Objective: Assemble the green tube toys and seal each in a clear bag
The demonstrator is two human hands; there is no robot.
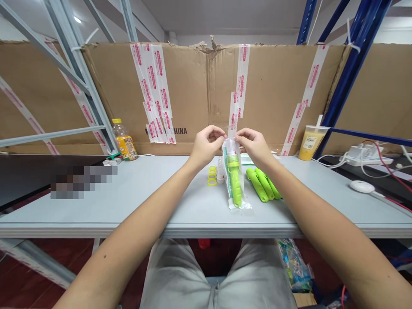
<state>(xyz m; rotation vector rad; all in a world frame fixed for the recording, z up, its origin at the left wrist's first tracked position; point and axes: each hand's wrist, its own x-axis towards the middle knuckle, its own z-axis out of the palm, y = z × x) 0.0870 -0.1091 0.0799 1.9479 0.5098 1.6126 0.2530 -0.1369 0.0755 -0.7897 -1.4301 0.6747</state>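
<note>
My left hand (pixel 209 143) and my right hand (pixel 252 143) pinch the two upper corners of a clear plastic bag (pixel 242 195). Inside the bag is a bright green handle (pixel 236 184) with a clear cap-like top (pixel 231 148), standing roughly upright between my hands. Left of the bag are several yellow rings (pixel 211 175) in a column and some clear plastic caps (pixel 220 171). More green handles (pixel 261 184) lie side by side to the right, partly hidden behind my right forearm.
A juice bottle (pixel 125 141) stands at the back left, a lidded drink cup (pixel 312 143) at the back right. Cardboard (pixel 193 94) walls the table's (pixel 128 206) rear. On the right are a white mouse-like object (pixel 362 186) and a power strip (pixel 367 159) with cables.
</note>
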